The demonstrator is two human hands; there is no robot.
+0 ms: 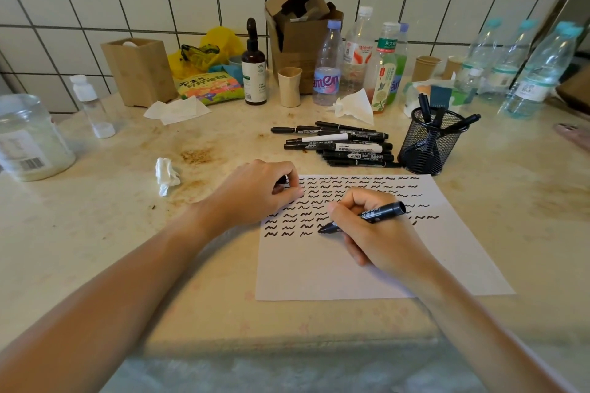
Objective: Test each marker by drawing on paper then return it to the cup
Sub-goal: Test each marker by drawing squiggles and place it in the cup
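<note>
Several risks could be judged: fresh strokes might have been smeared by the right hand [376,233], which was closed around the black marker [367,217] with its tip on the paper [367,271], and the small dark piece, likely the cap, pinched in the curled left hand [258,195] might have been dropped. Rows of black squiggles were seen on the sheet, while loose markers [338,145] lay beside the mesh cup [429,143].

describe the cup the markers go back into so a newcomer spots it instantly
Start at the white paper covered in squiggles. Just past its far right corner stands the cup, right of the loose markers. It is the only black wire-mesh container; the other cups are plain beige.
</note>
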